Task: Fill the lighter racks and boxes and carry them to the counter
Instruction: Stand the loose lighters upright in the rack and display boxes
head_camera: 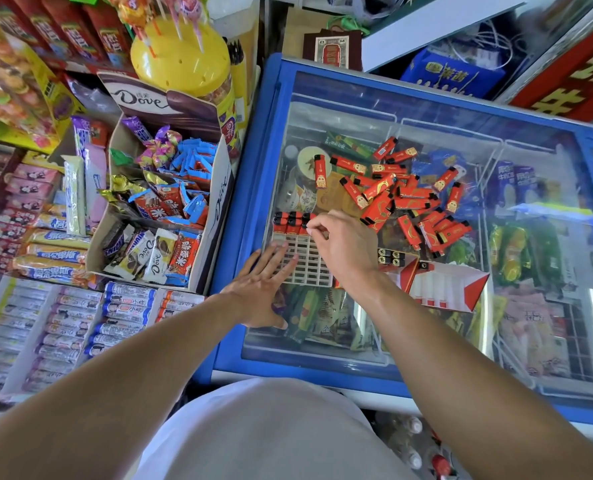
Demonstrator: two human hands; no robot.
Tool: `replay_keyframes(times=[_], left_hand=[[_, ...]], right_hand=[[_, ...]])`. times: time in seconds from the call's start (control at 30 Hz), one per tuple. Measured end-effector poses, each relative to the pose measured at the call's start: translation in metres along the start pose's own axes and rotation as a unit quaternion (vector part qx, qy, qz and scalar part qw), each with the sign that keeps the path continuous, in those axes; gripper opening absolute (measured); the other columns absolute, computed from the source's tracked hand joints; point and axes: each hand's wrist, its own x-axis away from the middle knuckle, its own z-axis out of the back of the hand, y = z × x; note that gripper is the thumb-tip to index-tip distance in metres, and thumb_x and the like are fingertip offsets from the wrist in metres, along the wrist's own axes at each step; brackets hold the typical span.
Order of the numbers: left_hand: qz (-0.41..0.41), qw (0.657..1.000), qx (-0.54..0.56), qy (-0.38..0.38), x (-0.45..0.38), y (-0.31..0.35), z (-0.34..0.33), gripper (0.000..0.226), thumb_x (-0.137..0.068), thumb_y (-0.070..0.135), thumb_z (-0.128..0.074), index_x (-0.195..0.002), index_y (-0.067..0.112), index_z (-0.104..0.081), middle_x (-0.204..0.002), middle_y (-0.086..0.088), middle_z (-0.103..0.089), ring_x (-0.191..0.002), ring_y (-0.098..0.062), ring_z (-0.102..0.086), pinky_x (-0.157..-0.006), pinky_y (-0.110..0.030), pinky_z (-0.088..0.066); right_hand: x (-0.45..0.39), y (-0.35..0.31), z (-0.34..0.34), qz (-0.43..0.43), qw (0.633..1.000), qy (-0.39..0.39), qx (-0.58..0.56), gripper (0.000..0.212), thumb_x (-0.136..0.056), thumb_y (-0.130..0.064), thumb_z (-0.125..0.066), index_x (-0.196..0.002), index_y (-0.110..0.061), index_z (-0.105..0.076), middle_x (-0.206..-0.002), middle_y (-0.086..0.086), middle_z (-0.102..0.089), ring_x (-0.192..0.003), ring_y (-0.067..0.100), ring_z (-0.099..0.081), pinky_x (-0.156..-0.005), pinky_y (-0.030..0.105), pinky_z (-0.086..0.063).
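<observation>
a lighter (304,226) is pinched by the right hand (343,245) at the far row of the rack (308,263), beside two lighters already seated there. the left hand (260,292) is laid flat, fingers straight, on the rack's near left corner. the rack is set on the freezer lid (426,341). loose lighters (399,195) are heaped beyond it, and a red box (440,289) lies just to its right.

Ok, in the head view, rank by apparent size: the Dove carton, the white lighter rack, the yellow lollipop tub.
1. Dove carton, clearly largest.
2. Yellow lollipop tub.
3. White lighter rack, partly covered by both hands, so its rank against the tub is unsure.
</observation>
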Motion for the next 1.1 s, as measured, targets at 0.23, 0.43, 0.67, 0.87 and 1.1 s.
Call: replay_keyframes(times=[0.23, 0.43, 0.67, 0.87, 1.1], left_hand=[[-0.002, 1.0, 0.003, 0.0, 0.0, -0.001, -0.001, 0.136, -0.076, 0.073, -0.067, -0.149, 0.031, 0.039, -0.154, -0.003, 0.05, -0.141, -0.021, 0.047, -0.122, -0.047, 0.02], [-0.005, 1.0, 0.0, 0.008, -0.001, -0.001, -0.002, 0.136, -0.076, 0.074, -0.068, -0.15, 0.03, 0.038, -0.155, -0.004, 0.048, -0.142, -0.022, 0.046, -0.122, -0.046, 0.02], [-0.006, 1.0, -0.002, 0.009, -0.001, -0.002, -0.002, 0.137, -0.077, 0.073, -0.068, -0.151, 0.028, 0.037, -0.154, -0.004, 0.049, -0.141, -0.022, 0.048, -0.121, -0.045, 0.022], [-0.005, 1.0, 0.004, 0.013, -0.001, -0.002, -0.003, 0.135, -0.077, 0.073, -0.068, -0.151, 0.029, 0.037, -0.154, -0.003, 0.05, -0.142, -0.021, 0.046, -0.122, -0.045, 0.021], [-0.004, 1.0, 0.002, 0.02, -0.001, -0.001, -0.003, 0.134, -0.078, 0.072, -0.068, -0.152, 0.029, 0.034, -0.154, -0.002, 0.05, -0.142, -0.021, 0.046, -0.122, -0.044, 0.021]], right_hand=[[0.0, 0.0, -0.001, -0.003, 1.0, 0.011, 0.005, 0.012, -0.096, -0.033, -0.065, -0.099, -0.032, -0.076, -0.092, -0.014, -0.069, -0.069, 0.002, -0.059, -0.052, 0.021, -0.042], [-0.003, 0.001, 0.003, -0.004, 1.0, 0.013, -0.01, 0.015, -0.097, -0.036, -0.063, -0.105, -0.034, -0.076, -0.091, -0.018, -0.068, -0.057, -0.005, -0.048, -0.046, 0.014, -0.026], [-0.056, 0.075, 0.026, -0.225, 0.974, -0.032, -0.002, 0.024, -0.096, -0.041, -0.065, -0.111, -0.023, -0.069, -0.091, -0.008, -0.07, -0.059, 0.007, -0.057, -0.051, 0.023, -0.039], [-0.077, 0.111, 0.015, -0.334, 0.939, -0.072, -0.047, 0.036, -0.086, -0.042, -0.077, -0.087, -0.01, -0.06, -0.069, 0.002, -0.063, -0.059, 0.021, -0.067, -0.056, 0.034, -0.054], [-0.07, 0.104, 0.022, -0.359, 0.923, -0.086, -0.105, 0.022, -0.084, -0.018, -0.08, -0.085, -0.006, -0.062, -0.073, 0.011, -0.069, -0.061, 0.022, -0.072, -0.061, 0.037, -0.062]])
